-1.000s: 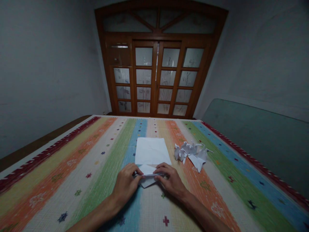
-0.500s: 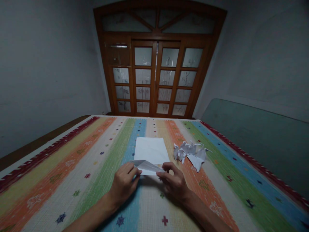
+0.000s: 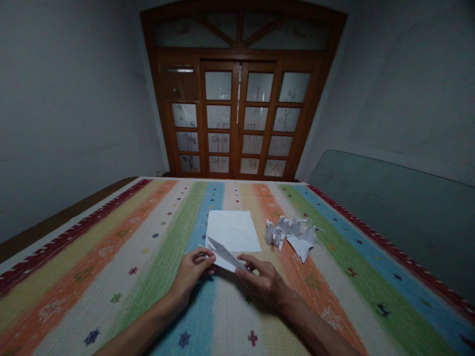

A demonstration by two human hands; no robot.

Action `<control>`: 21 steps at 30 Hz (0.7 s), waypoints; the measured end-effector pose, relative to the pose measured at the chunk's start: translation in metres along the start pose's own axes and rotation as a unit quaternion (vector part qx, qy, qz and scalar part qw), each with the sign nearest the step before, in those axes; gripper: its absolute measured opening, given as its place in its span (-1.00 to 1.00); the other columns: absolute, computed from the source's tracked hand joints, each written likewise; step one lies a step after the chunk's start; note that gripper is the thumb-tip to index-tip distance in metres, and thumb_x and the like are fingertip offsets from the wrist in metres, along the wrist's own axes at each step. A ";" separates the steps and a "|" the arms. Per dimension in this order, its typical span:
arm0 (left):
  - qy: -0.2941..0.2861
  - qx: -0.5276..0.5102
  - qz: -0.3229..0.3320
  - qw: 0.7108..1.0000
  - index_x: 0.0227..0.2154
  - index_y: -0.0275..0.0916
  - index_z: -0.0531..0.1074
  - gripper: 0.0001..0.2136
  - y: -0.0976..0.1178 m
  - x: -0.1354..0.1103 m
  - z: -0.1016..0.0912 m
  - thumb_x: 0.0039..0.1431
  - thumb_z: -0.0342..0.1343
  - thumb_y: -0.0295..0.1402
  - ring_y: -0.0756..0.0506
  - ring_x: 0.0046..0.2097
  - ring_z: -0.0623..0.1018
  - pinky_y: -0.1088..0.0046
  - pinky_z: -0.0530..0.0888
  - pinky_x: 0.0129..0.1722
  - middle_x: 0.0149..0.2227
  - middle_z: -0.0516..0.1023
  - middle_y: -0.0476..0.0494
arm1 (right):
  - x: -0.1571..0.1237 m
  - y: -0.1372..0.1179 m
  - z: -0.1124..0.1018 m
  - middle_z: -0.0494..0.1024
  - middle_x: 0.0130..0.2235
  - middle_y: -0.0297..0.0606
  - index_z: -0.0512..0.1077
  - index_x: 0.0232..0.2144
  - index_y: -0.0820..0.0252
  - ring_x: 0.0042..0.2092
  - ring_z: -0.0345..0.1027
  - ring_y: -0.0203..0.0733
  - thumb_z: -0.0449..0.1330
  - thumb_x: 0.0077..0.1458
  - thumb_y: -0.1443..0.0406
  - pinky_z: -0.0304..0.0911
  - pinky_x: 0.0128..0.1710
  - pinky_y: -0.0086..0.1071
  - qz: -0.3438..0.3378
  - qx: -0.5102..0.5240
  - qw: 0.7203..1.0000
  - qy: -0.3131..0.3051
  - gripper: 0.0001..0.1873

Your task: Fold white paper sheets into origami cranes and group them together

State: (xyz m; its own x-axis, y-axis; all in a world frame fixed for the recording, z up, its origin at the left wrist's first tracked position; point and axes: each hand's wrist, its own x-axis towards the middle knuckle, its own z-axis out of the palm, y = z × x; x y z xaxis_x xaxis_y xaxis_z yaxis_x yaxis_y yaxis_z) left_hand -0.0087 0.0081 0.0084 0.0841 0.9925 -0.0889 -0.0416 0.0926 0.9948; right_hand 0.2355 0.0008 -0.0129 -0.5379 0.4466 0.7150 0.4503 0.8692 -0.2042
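Your left hand (image 3: 193, 271) pinches left end of folded paper piece (image 3: 223, 256). Your right hand (image 3: 264, 283) grips its right end, fingers narrow. Piece tilted, raised off striped cloth (image 3: 148, 257), between both hands, overlapping near edge of white paper sheet (image 3: 233, 228). Folded paper cranes (image 3: 291, 233) lie right of sheet, apart from hands.

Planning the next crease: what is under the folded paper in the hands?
The folded paper lies over the striped cloth, its far tip overlapping the sheet. The left hand and right hand cover its ends; whether it touches either is hidden.
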 end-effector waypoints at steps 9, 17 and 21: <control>0.027 -0.024 0.043 0.998 -0.23 -0.13 0.18 -0.45 0.004 0.005 -0.003 -0.24 0.39 -0.26 -0.09 -0.44 0.59 0.48 0.46 -0.43 -0.49 0.59 0.07 | 0.010 -0.012 0.002 0.37 0.16 0.00 0.48 -0.19 0.17 -0.14 0.50 -0.13 0.25 0.12 0.42 0.42 -0.10 -0.23 0.151 0.112 0.979 -0.073 -0.82; 0.050 0.223 0.057 0.972 -0.54 -0.21 0.39 -0.82 0.001 0.011 -0.012 -0.21 0.27 -0.32 -0.11 -0.44 0.53 0.48 0.34 -0.43 -0.57 0.50 0.05 | 0.011 -0.011 0.005 0.55 -0.22 -0.23 0.40 -0.11 0.16 -0.19 0.46 -0.15 0.18 0.11 0.50 0.36 -0.15 -0.32 0.236 0.155 0.957 -0.064 -0.70; 0.035 0.364 0.019 0.931 -0.62 -0.23 0.44 -0.89 0.006 0.011 -0.017 -0.17 0.27 -0.37 -0.15 -0.36 0.58 0.45 0.34 -0.38 -0.51 0.59 -0.06 | 0.010 -0.008 0.008 0.57 -0.16 -0.17 0.52 -0.25 0.17 -0.12 0.45 -0.13 0.16 0.07 0.55 0.35 -0.10 -0.31 0.179 0.116 0.974 -0.076 -0.73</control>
State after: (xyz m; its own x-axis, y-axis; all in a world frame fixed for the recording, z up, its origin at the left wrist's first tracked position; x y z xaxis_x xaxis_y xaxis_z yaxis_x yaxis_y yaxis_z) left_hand -0.0246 0.0204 0.0124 0.0313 0.9991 -0.0300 0.6445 0.0028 0.7646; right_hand 0.2207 -0.0004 -0.0099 -0.4829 0.7413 0.4662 0.4645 0.6681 -0.5812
